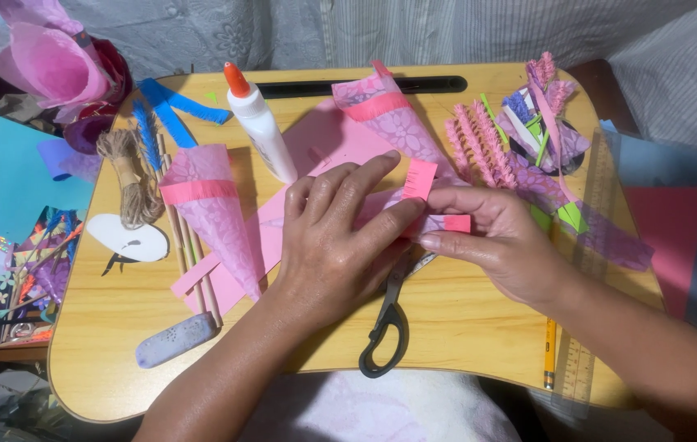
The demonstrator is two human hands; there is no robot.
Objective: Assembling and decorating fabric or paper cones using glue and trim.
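Both hands meet over the middle of the small light wooden bench (pixel 447 327), and much of what they work on is covered. The left hand (pixel 332 237) lies palm down with its fingers spread across a lilac patterned paper piece (pixel 381 205), pressing it flat, so only a sliver of that paper shows between the fingers. The right hand (pixel 500 237) pinches a short bright pink paper strip (pixel 456 223) between thumb and forefinger, right at the left hand's fingertips. A second pink strip with a fringed edge (pixel 420 178) sticks up just above the left forefinger; whether it is joined to the lilac paper I cannot tell.

The black-handled scissors (pixel 388 319) lie just below the left hand, their blades hidden under the palm. Left of the left hand rests a lilac paper cone with a pink band (pixel 213 213), lying on thin wooden sticks, and above that hand a white glue bottle with an orange cap (pixel 258 123) is tipped over on a pale pink sheet. Another banded cone (pixel 389 115) lies above the left hand's fingers. A bundle of pink fringed paper stems (pixel 479 143) sits above the right hand. A yellow pencil (pixel 550 352) and a clear ruler (pixel 586 270) lie beside the right wrist, the ruler running off the bench edge.
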